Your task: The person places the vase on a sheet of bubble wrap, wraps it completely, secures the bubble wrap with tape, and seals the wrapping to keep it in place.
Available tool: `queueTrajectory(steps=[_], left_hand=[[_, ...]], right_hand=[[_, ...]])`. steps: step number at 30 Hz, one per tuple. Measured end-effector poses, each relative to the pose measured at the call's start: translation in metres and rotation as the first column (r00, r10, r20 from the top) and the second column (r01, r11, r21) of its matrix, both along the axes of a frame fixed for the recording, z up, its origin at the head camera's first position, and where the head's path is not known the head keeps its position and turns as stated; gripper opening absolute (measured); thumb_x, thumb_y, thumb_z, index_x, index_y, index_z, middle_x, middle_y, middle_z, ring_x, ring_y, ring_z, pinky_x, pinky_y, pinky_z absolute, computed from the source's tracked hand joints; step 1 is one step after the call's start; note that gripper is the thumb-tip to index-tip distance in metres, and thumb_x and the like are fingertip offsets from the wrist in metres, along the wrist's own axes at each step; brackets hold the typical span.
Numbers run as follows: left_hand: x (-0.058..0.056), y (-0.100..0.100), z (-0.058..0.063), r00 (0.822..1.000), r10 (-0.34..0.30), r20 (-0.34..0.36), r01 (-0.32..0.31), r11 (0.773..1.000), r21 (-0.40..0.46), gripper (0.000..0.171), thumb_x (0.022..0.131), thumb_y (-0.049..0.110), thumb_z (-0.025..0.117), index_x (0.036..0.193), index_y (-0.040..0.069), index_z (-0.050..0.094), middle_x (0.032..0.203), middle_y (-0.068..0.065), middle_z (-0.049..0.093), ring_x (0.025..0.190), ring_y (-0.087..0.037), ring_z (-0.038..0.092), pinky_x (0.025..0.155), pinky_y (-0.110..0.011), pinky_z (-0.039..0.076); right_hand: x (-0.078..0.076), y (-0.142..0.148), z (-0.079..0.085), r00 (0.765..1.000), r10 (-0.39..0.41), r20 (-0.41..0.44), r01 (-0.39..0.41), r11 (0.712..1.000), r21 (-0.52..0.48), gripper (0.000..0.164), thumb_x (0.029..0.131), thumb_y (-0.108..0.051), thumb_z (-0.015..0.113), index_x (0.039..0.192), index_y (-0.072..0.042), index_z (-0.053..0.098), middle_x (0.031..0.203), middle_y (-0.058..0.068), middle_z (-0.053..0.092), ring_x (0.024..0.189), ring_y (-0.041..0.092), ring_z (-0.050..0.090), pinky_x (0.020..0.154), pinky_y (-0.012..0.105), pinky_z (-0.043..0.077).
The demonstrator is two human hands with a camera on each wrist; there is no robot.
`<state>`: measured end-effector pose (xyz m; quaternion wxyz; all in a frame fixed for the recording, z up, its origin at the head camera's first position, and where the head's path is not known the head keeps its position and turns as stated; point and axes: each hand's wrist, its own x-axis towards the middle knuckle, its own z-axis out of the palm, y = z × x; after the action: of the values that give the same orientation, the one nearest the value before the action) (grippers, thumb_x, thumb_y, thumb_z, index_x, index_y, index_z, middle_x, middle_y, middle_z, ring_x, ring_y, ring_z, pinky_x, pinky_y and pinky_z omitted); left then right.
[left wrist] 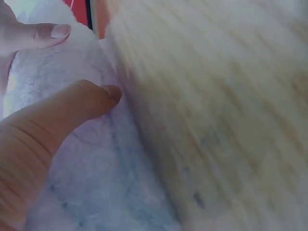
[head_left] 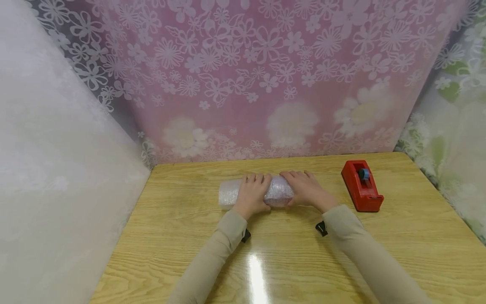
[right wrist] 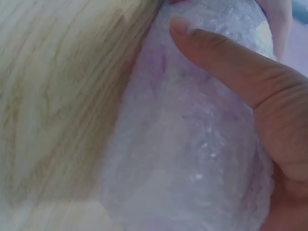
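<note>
A roll of bubble wrap (head_left: 279,192), whitish and see-through with a faint purple tint, lies sideways on the wooden table. Near its middle, my left hand (head_left: 252,195) grips it from above, fingers over the far side and thumb along the near side. Toward the roll's right end, my right hand (head_left: 306,191) holds it the same way. In the left wrist view the left thumb (left wrist: 72,113) presses on the bubble wrap (left wrist: 101,159). The right wrist view has the right thumb (right wrist: 226,57) lying across the wrap (right wrist: 163,144).
Right of the hands stands a red tape dispenser (head_left: 362,185) with a small blue tape roll (head_left: 363,174). The wood-grain table (head_left: 182,236) ends at a pink flowered curtain (head_left: 235,84) behind. A pale curtain (head_left: 57,169) hangs at the left, another flowered one (head_left: 452,139) at the right.
</note>
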<state>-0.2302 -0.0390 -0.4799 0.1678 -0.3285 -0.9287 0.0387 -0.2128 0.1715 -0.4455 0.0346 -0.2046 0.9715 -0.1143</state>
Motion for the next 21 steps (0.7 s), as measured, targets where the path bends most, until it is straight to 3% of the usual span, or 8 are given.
queueTrajectory(steps=[5, 8, 12, 14, 17, 21], left_hand=[[0.003, -0.005, 0.005, 1.000, -0.011, 0.021, 0.011, 0.999, 0.033, 0.103, 0.056, 0.066, 0.086, 0.136, 0.018, 0.042, 0.124, -0.005, 0.059, 0.113, -0.028, 0.057, 0.095, -0.050, 0.045], [0.006, -0.019, 0.011, 0.993, 0.005, 0.120, -0.014, 0.997, 0.072, 0.102, 0.060, 0.068, 0.084, 0.138, 0.021, 0.039, 0.130, -0.005, 0.055, 0.120, -0.030, 0.053, 0.100, -0.054, 0.041], [0.015, -0.048, 0.024, 0.960, 0.018, 0.280, -0.060, 0.988, 0.143, 0.101, 0.067, 0.067, 0.080, 0.146, 0.020, 0.038, 0.146, -0.007, 0.046, 0.135, -0.036, 0.041, 0.107, -0.062, 0.031], [0.022, -0.065, 0.030, 0.951, 0.006, 0.309, -0.067, 0.980, 0.189, 0.098, 0.072, 0.064, 0.078, 0.150, 0.018, 0.037, 0.151, -0.009, 0.042, 0.140, -0.038, 0.036, 0.109, -0.065, 0.026], [0.031, -0.091, 0.035, 0.963, -0.022, 0.268, -0.061, 0.953, 0.297, 0.090, 0.080, 0.057, 0.075, 0.151, 0.018, 0.038, 0.151, -0.011, 0.042, 0.141, -0.040, 0.033, 0.109, -0.067, 0.023], [0.045, -0.125, 0.029, 0.988, 0.033, 0.151, -0.089, 0.920, 0.381, 0.078, 0.091, 0.052, 0.065, 0.155, 0.023, 0.032, 0.154, -0.013, 0.040, 0.143, -0.042, 0.030, 0.109, -0.068, 0.023]], right_hand=[[0.005, 0.009, 0.007, 1.000, 0.002, -0.015, -0.003, 1.000, -0.014, 0.108, 0.060, -0.039, 0.095, 0.149, -0.009, 0.041, 0.143, 0.021, 0.049, 0.131, 0.045, 0.042, 0.111, 0.065, 0.021], [0.007, 0.015, 0.013, 1.000, 0.006, -0.008, -0.006, 1.000, -0.025, 0.105, 0.063, -0.036, 0.094, 0.149, -0.008, 0.041, 0.143, 0.022, 0.048, 0.133, 0.046, 0.040, 0.111, 0.065, 0.019], [0.014, 0.028, 0.020, 1.000, -0.002, 0.020, 0.003, 1.000, -0.031, 0.106, 0.067, -0.041, 0.091, 0.152, -0.009, 0.036, 0.148, 0.022, 0.043, 0.135, 0.046, 0.035, 0.109, 0.068, 0.018], [0.020, 0.038, 0.024, 0.999, -0.017, 0.032, 0.019, 0.998, -0.063, 0.108, 0.069, -0.047, 0.088, 0.154, -0.010, 0.033, 0.150, 0.022, 0.040, 0.136, 0.047, 0.034, 0.108, 0.069, 0.019], [0.034, 0.054, 0.034, 0.999, -0.044, 0.018, 0.046, 0.991, -0.127, 0.107, 0.075, -0.059, 0.079, 0.156, -0.012, 0.027, 0.153, 0.023, 0.036, 0.136, 0.049, 0.034, 0.106, 0.070, 0.022], [0.056, 0.075, 0.046, 0.991, -0.099, -0.089, 0.079, 0.975, -0.206, 0.092, 0.089, -0.059, 0.063, 0.157, -0.011, 0.024, 0.153, 0.026, 0.034, 0.133, 0.051, 0.035, 0.103, 0.069, 0.027]])
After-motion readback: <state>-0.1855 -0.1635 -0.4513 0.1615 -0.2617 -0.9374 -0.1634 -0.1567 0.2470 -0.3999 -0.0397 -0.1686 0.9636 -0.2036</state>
